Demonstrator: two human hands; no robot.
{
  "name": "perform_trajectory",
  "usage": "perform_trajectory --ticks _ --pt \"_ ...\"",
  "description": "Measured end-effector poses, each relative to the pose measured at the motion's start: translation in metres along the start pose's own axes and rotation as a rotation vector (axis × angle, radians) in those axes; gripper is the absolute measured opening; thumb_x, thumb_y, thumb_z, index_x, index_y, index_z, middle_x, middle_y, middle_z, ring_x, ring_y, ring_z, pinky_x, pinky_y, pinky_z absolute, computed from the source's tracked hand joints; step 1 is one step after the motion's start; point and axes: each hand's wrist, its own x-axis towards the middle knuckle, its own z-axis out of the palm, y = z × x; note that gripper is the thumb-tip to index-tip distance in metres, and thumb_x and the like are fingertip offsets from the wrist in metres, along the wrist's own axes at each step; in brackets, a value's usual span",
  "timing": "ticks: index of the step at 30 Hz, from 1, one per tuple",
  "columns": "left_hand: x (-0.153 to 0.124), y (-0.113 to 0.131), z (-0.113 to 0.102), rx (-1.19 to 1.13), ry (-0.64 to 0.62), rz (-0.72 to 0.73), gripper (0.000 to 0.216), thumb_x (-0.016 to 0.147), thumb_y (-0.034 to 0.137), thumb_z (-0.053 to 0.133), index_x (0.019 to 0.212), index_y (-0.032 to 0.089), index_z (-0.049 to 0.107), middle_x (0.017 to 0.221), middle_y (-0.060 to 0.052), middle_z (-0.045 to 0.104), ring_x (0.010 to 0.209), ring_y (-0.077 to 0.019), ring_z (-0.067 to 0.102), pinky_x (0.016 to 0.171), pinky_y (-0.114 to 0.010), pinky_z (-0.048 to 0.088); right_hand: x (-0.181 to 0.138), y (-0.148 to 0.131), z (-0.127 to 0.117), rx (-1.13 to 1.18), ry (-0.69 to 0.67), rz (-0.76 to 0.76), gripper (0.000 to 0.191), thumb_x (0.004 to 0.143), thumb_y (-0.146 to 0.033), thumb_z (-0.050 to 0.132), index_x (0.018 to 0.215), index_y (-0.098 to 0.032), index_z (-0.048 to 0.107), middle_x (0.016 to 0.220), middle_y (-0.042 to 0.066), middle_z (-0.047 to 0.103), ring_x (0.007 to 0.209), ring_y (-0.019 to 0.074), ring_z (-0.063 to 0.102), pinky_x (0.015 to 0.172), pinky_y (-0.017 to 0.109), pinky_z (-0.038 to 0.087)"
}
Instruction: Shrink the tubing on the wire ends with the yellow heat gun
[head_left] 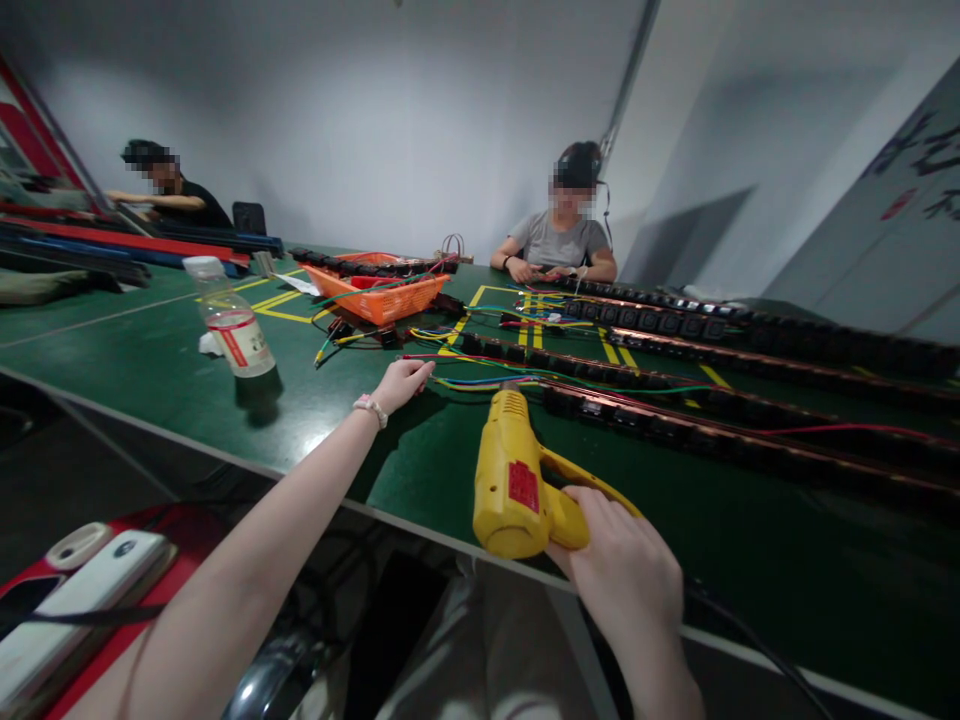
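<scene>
My right hand (626, 555) is wrapped round the handle of a yellow heat gun (510, 480) with a red label. Its nozzle points away from me, toward several coloured wires (480, 381). These wires run out of a long black-and-copper strip (637, 418) lying on the table. My left hand (403, 386) is closed in a pinch at the left ends of the wires, left of the nozzle. The fingertips partly hide what they hold.
On the green table (315, 400) more black strips (675, 320) lie to the right. An orange basket (382, 300) holds strips and wires. A plastic bottle (240, 330) stands at left. Two people sit across the table. A black cord (757, 645) trails at lower right.
</scene>
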Motion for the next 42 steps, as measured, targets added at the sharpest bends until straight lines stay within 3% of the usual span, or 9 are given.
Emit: perform_trajectory --ticks 11,19,27,32,42 --pt "-0.001 0.004 0.001 -0.016 -0.03 -0.008 0.052 0.083 0.055 0.04 0.048 0.017 0.045 0.044 0.002 0.046 0.045 -0.0093 0.042 0.054 -0.024 0.033 -0.005 0.009 -0.003 -0.134 0.009 0.021 0.029 0.081 -0.036 0.054 0.102 -0.017 0.052 0.084 0.004 0.062 0.077 0.0196 0.056 0.07 0.032 0.035" --pt "0.0 0.002 0.001 0.005 -0.028 -0.006 0.052 0.084 0.054 0.039 0.047 0.017 0.045 0.044 0.002 0.045 0.045 -0.0092 0.041 0.055 -0.024 0.033 -0.001 0.012 -0.008 -0.074 -0.034 -0.012 0.037 0.072 -0.039 0.059 0.1 -0.017 0.051 0.086 0.004 0.063 0.079 0.0208 0.058 0.072 0.032 0.039" --pt "0.0 0.003 0.0 0.035 -0.039 -0.028 0.052 0.085 0.053 0.038 0.047 0.017 0.045 0.044 0.001 0.046 0.046 -0.0097 0.042 0.055 -0.025 0.032 -0.004 0.013 -0.009 -0.021 -0.048 -0.038 0.028 0.08 -0.03 0.046 0.105 -0.016 0.05 0.09 0.005 0.062 0.08 0.0193 0.057 0.071 0.032 0.039" --pt "0.0 0.001 0.001 0.02 -0.041 -0.009 0.051 0.084 0.053 0.038 0.049 0.017 0.044 0.045 0.002 0.046 0.046 -0.0094 0.042 0.054 -0.024 0.033 -0.005 0.0 -0.01 0.058 -0.044 -0.098 0.028 0.079 -0.031 0.048 0.102 -0.017 0.052 0.087 0.004 0.061 0.077 0.0191 0.055 0.069 0.031 0.038" --pt "0.0 0.002 0.002 0.033 -0.029 -0.003 0.051 0.084 0.053 0.037 0.048 0.017 0.045 0.045 0.001 0.045 0.047 -0.0098 0.041 0.054 -0.024 0.032 0.013 -0.052 -0.004 0.228 -0.13 -0.057 0.028 0.076 -0.032 0.047 0.098 -0.018 0.055 0.087 0.005 0.06 0.081 0.0217 0.053 0.072 0.034 0.033"
